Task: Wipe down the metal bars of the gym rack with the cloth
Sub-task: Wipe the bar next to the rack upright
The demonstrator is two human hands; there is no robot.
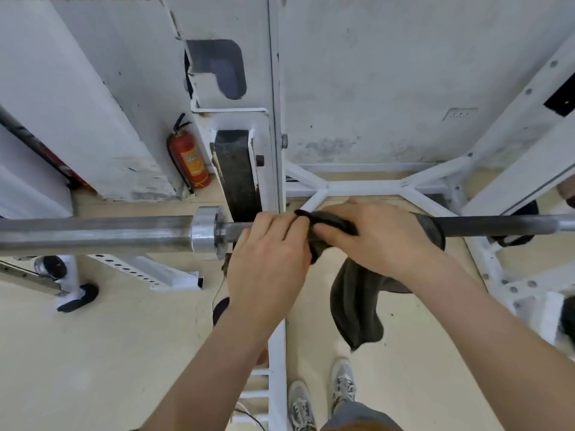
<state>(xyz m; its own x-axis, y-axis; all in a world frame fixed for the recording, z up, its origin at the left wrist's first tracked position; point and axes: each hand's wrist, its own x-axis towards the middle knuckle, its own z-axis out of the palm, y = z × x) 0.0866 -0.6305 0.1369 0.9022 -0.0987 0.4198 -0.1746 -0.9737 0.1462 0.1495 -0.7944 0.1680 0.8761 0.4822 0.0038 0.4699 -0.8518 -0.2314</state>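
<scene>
View: one head camera, wide-angle, so straight lines bend near the edges.
From: above and just behind the bar [497, 223], at the person's head height.
Facing: forward and steeply down; the floor [93, 353] fills the lower half and the wall [389, 73] beyond the bar fills the top.
Nearness: close; the forearms reach from the bottom edge to the bar at mid-frame, both hands on it.
Bar in frame: runs left to right across the middle, cut off at both edges.
Below the bar: shoes [323, 396] at the bottom edge.
Beyond the bar: rack post [275, 88], extinguisher [188, 158] to its left.
Shared area: none; there is only one view.
</scene>
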